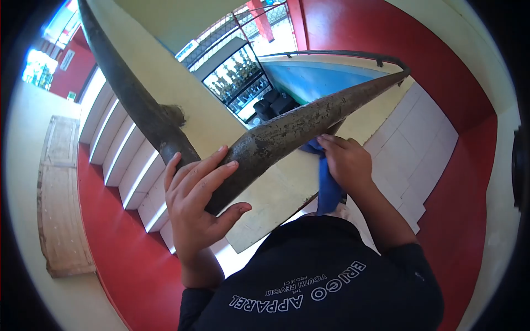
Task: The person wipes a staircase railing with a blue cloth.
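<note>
A dark, worn metal handrail (287,129) bends at a corner in front of me and runs off up left and up right. My left hand (193,198) is wrapped over the bend of the rail, fingers curled on top of it. My right hand (345,160) presses a blue cloth (329,190) against the rail's right-hand stretch; the cloth hangs down below the hand. The rail sits on top of a cream-coloured stair wall (276,193).
White-edged red stairs (118,149) climb at the left and white steps (419,143) descend at the right beside red walls. A glass cabinet (237,80) and dark seats stand on the floor below. My dark shirt fills the bottom of the view.
</note>
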